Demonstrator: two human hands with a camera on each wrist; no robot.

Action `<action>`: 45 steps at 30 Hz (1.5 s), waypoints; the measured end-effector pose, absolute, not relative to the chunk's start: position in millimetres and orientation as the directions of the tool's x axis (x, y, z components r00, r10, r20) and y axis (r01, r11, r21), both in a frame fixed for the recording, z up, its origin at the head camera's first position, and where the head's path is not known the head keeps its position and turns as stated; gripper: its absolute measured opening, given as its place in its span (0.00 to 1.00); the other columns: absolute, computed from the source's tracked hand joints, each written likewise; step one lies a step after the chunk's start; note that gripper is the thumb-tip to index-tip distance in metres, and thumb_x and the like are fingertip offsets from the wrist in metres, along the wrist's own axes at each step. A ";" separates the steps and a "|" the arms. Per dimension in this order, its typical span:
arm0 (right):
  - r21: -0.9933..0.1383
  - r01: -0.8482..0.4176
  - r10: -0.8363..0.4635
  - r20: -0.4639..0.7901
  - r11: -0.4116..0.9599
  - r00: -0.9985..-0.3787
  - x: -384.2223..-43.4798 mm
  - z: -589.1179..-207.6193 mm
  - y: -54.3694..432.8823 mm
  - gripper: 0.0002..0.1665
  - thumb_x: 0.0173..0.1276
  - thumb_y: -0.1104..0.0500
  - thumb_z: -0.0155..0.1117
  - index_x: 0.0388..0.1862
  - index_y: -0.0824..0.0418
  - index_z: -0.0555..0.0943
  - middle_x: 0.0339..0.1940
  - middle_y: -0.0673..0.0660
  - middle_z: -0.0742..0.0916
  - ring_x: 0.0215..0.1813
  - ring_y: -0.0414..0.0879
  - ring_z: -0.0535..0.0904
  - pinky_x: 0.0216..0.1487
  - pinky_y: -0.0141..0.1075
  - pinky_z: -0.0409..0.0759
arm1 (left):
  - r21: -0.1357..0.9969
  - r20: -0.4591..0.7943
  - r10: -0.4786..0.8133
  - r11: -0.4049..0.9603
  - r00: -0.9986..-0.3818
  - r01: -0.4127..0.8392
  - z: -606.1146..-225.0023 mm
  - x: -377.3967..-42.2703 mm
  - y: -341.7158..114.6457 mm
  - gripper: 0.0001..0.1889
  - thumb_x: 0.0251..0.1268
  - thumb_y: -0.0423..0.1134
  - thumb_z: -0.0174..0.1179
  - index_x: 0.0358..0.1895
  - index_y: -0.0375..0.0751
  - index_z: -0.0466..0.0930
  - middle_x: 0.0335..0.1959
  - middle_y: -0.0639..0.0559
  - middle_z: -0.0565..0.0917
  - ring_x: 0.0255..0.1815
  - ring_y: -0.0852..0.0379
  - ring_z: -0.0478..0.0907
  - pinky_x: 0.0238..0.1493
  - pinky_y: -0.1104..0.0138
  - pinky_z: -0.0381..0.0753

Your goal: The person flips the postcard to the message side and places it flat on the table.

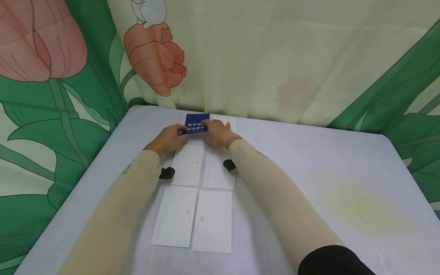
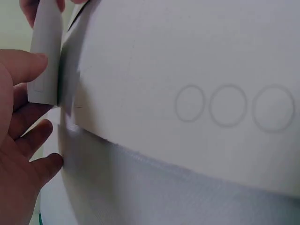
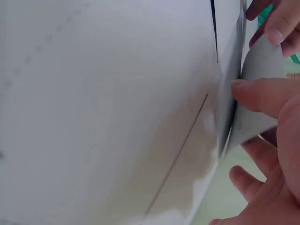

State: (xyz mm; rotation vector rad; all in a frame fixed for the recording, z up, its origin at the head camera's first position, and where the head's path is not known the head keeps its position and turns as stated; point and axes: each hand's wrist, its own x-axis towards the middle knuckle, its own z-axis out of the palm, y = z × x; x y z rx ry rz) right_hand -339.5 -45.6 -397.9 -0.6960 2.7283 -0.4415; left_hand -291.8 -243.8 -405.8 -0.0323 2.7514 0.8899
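Note:
A postcard [image 1: 196, 119], dark blue with white lettering on one face, is held tilted up over the far end of the table. My left hand [image 1: 170, 138] pinches its left edge. At its right edge, my right hand [image 1: 218, 133] grips it between thumb and fingers. Both wrist views show its pale back: the left thumb presses on the card [image 2: 47, 79], and the right thumb lies across the card [image 3: 258, 117]. Beneath and in front of the hands, white postcards [image 1: 174, 216] lie flat in two columns, side by side. A far-right postcard [image 1: 231, 121] is partly covered by my right hand.
A white cloth covers the table [image 1: 309, 183], with a yellowish stain at the right. A printed curtain [image 1: 258, 57] hangs just behind the far edge. Black wrist-camera pieces [image 1: 167, 173] stick out under both forearms, above the cards.

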 end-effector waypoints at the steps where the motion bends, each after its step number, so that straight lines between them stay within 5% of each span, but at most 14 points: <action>1: -0.358 -0.414 -0.501 -0.196 0.837 -0.843 -340.1 -397.8 -46.5 0.41 0.67 0.57 0.59 0.79 0.54 0.61 0.75 0.57 0.70 0.77 0.55 0.58 0.72 0.67 0.47 | 0.577 -0.238 0.056 0.811 -0.970 -0.095 -405.1 -291.2 -244.7 0.28 0.75 0.47 0.53 0.73 0.39 0.67 0.72 0.38 0.68 0.74 0.42 0.60 0.74 0.50 0.57; 7: -0.380 -0.410 -0.501 -0.181 0.829 -0.846 -340.6 -395.4 -48.8 0.41 0.67 0.58 0.59 0.79 0.54 0.60 0.73 0.58 0.73 0.74 0.55 0.63 0.72 0.65 0.49 | 0.638 -0.173 0.015 0.763 -0.985 -0.101 -401.3 -284.5 -251.2 0.25 0.71 0.44 0.51 0.69 0.41 0.72 0.70 0.41 0.72 0.73 0.44 0.62 0.73 0.50 0.60; 13: -0.441 -0.412 -0.518 -0.150 0.797 -0.842 -342.3 -392.7 -49.0 0.40 0.68 0.60 0.55 0.78 0.54 0.59 0.69 0.58 0.77 0.68 0.54 0.71 0.70 0.52 0.61 | 0.708 -0.045 -0.024 0.704 -0.999 -0.049 -402.1 -278.5 -256.8 0.21 0.73 0.40 0.51 0.64 0.38 0.76 0.63 0.42 0.79 0.67 0.44 0.70 0.68 0.50 0.66; 20: -0.641 -0.387 -0.509 -0.006 0.662 -0.861 -342.5 -389.0 -50.7 0.34 0.70 0.67 0.52 0.76 0.62 0.62 0.66 0.57 0.80 0.65 0.49 0.75 0.67 0.36 0.70 | 0.740 0.129 -0.062 0.670 -0.990 0.055 -396.8 -275.7 -253.5 0.15 0.73 0.36 0.55 0.57 0.34 0.80 0.55 0.41 0.84 0.59 0.45 0.76 0.63 0.53 0.72; 28: -0.710 -0.367 -0.453 0.076 0.601 -0.888 -339.0 -388.2 -50.7 0.31 0.72 0.65 0.54 0.74 0.62 0.66 0.57 0.60 0.84 0.55 0.49 0.81 0.55 0.38 0.77 | 0.765 0.208 -0.138 0.640 -0.968 0.073 -389.9 -271.8 -254.8 0.14 0.74 0.31 0.52 0.57 0.31 0.78 0.48 0.37 0.83 0.51 0.44 0.79 0.53 0.55 0.78; 34: -0.711 -0.361 -0.415 0.107 0.604 -0.904 -337.8 -387.4 -48.0 0.30 0.73 0.60 0.57 0.73 0.60 0.68 0.51 0.57 0.86 0.51 0.50 0.81 0.56 0.40 0.75 | 0.814 0.304 -0.203 0.563 -0.931 0.143 -383.9 -273.6 -251.8 0.18 0.72 0.29 0.55 0.62 0.28 0.72 0.46 0.36 0.81 0.49 0.45 0.80 0.53 0.58 0.79; 41: -0.779 -0.340 -0.377 0.144 0.527 -0.915 -334.6 -385.8 -45.0 0.39 0.71 0.61 0.60 0.78 0.59 0.58 0.46 0.55 0.85 0.49 0.47 0.81 0.54 0.38 0.77 | 0.881 0.297 -0.293 0.451 -0.909 0.143 -375.8 -275.0 -248.0 0.21 0.71 0.31 0.58 0.64 0.34 0.67 0.45 0.37 0.86 0.47 0.49 0.83 0.49 0.71 0.78; 45: -0.828 -0.334 -0.360 0.173 0.451 -0.917 -331.4 -385.7 -42.6 0.44 0.70 0.63 0.63 0.79 0.56 0.54 0.45 0.54 0.83 0.46 0.46 0.82 0.47 0.37 0.80 | 0.888 0.304 -0.301 0.434 -0.904 0.155 -373.6 -275.8 -246.4 0.14 0.71 0.30 0.58 0.56 0.32 0.69 0.47 0.38 0.83 0.48 0.49 0.82 0.52 0.68 0.80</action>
